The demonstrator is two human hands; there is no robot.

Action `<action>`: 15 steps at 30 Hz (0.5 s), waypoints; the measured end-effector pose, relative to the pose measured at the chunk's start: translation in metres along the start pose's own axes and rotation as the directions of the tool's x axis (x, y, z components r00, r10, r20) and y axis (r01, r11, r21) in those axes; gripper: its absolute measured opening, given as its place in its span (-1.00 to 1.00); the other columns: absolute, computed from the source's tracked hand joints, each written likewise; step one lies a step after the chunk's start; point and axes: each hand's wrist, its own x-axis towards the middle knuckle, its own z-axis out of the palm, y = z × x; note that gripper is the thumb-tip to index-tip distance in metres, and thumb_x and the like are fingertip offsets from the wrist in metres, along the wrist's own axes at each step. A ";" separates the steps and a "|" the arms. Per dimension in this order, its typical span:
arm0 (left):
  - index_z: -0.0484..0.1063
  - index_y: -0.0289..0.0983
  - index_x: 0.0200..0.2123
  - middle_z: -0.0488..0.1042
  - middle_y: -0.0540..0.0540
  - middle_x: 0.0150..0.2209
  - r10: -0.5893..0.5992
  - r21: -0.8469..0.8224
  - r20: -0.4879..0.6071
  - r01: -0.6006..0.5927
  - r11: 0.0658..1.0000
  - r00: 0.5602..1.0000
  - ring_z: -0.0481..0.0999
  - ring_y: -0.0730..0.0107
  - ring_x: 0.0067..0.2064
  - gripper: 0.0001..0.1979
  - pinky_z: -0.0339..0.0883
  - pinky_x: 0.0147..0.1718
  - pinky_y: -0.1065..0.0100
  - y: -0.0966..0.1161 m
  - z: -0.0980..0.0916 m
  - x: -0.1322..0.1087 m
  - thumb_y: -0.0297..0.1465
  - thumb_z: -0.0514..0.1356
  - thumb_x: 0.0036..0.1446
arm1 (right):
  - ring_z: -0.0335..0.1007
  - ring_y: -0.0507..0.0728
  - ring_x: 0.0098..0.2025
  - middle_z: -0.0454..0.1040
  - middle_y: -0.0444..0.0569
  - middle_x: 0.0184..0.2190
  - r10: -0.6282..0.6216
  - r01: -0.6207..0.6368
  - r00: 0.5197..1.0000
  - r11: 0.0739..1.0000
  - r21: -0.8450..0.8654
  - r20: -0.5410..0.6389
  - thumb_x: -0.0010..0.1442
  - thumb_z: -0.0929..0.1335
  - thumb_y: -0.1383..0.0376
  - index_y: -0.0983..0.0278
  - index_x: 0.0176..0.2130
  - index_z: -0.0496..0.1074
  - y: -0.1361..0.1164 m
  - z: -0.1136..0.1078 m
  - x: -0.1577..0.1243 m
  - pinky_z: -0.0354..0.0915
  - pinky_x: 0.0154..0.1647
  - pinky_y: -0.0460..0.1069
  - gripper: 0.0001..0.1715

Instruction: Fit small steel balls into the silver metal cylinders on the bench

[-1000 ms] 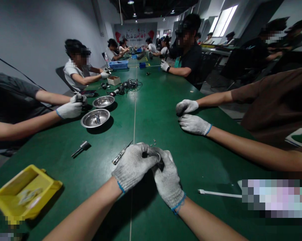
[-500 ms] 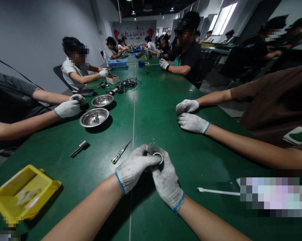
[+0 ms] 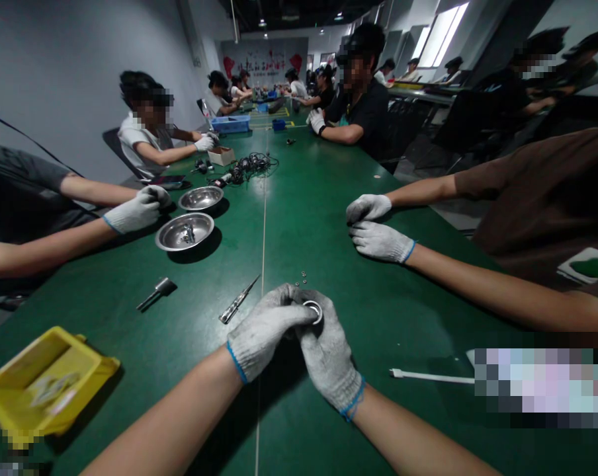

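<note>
Both my hands wear whitish knit gloves with blue cuffs and meet over the green table (image 3: 299,218). Between them is a round metal ring (image 3: 319,309), its bright rim facing up. My right hand (image 3: 329,350) is closed around it from the right. My left hand (image 3: 266,330) is closed too, its thumb pressing at the ring's opening. The fingers hide the ring's lower part. Just beyond my hands lie several tiny metal nuts or rings (image 3: 303,281). A screwdriver with a clear handle (image 3: 237,304) lies left of my left hand.
At left are a cylindrical metal part with a rod (image 3: 159,291), a yellow bin (image 3: 55,383) and two steel bowls (image 3: 184,231). A white cable (image 3: 432,377) lies at right. Co-workers' gloved hands (image 3: 381,239) rest on both table sides; tangled black cables (image 3: 249,170) lie farther back.
My left thumb has shifted slightly at the ring, and more of the ring's inner edge shows. The view has moved a little; the things on the table stay put.
</note>
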 end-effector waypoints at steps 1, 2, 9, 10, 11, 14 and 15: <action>0.46 -0.30 -0.33 0.52 -0.03 -0.37 0.019 0.023 -0.003 -0.019 1.000 1.000 0.48 0.38 -0.31 -0.74 0.33 -0.27 0.33 0.000 0.000 -0.001 -0.37 0.39 -0.13 | 0.60 0.18 0.07 0.63 0.01 0.03 0.000 0.000 1.000 1.000 -0.001 0.002 0.34 0.33 0.24 0.16 0.14 0.41 0.000 0.000 0.000 0.50 0.11 0.07 -0.61; 0.46 -0.30 -0.33 0.53 -0.03 -0.37 0.036 0.041 -0.004 -0.036 0.999 0.999 0.48 0.37 -0.30 -0.74 0.34 -0.25 0.33 0.000 0.000 -0.001 -0.38 0.39 -0.12 | 0.60 0.18 0.07 0.63 0.01 0.03 0.000 0.000 1.000 1.000 -0.001 0.005 0.33 0.33 0.24 0.16 0.14 0.41 0.000 0.000 0.000 0.50 0.12 0.07 -0.61; 0.44 -0.29 -0.34 0.46 -0.01 -0.46 0.125 0.270 -0.010 -0.118 0.956 0.992 0.45 0.43 -0.44 -0.83 0.32 -0.43 0.41 -0.003 -0.015 0.017 -0.29 0.26 0.07 | 0.61 0.24 0.00 0.63 0.06 -0.02 0.072 -0.078 0.991 0.996 -0.051 -0.113 0.30 0.37 0.12 0.17 0.09 0.43 0.003 0.001 0.001 0.50 0.03 0.12 -0.60; 0.44 -0.29 -0.33 0.44 0.00 -0.49 0.191 0.410 -0.075 -0.144 0.901 0.979 0.42 0.44 -0.49 -0.83 0.31 -0.46 0.42 -0.005 -0.021 0.025 -0.28 0.21 0.13 | 0.61 0.25 -0.05 0.63 0.06 -0.06 0.122 -0.134 0.978 0.989 -0.065 -0.172 0.30 0.37 0.10 0.18 0.07 0.43 0.004 0.001 0.002 0.50 -0.02 0.12 -0.61; 0.45 -0.29 -0.30 0.46 -0.01 -0.47 0.237 0.477 -0.118 -0.154 0.865 0.964 0.43 0.44 -0.48 -0.83 0.34 -0.44 0.41 -0.007 -0.027 0.034 -0.30 0.19 0.17 | 0.61 0.25 -0.10 0.64 0.06 -0.10 0.171 -0.191 0.959 0.979 -0.070 -0.226 0.30 0.37 0.08 0.18 0.05 0.43 0.005 0.001 0.004 0.50 -0.08 0.11 -0.62; 0.51 -0.27 -0.28 0.58 -0.09 -0.33 0.343 0.614 -0.170 -0.173 0.770 0.924 0.55 0.31 -0.29 -0.90 0.45 -0.22 0.31 -0.010 -0.042 0.060 -0.40 0.23 0.13 | 0.59 0.22 -0.21 0.63 0.02 -0.21 0.270 -0.294 0.913 0.955 -0.033 -0.307 0.31 0.36 0.07 0.19 -0.04 0.43 0.007 0.001 0.010 0.46 -0.20 0.06 -0.68; 0.55 -0.26 -0.28 0.61 -0.12 -0.28 0.370 0.656 -0.162 -0.181 0.733 0.915 0.58 0.26 -0.22 -0.90 0.45 -0.13 0.27 -0.010 -0.045 0.067 -0.42 0.26 0.10 | 0.58 0.21 -0.23 0.63 0.01 -0.24 0.283 -0.304 0.907 0.953 -0.019 -0.313 0.31 0.36 0.07 0.19 -0.06 0.43 0.008 0.000 0.012 0.44 -0.22 0.05 -0.70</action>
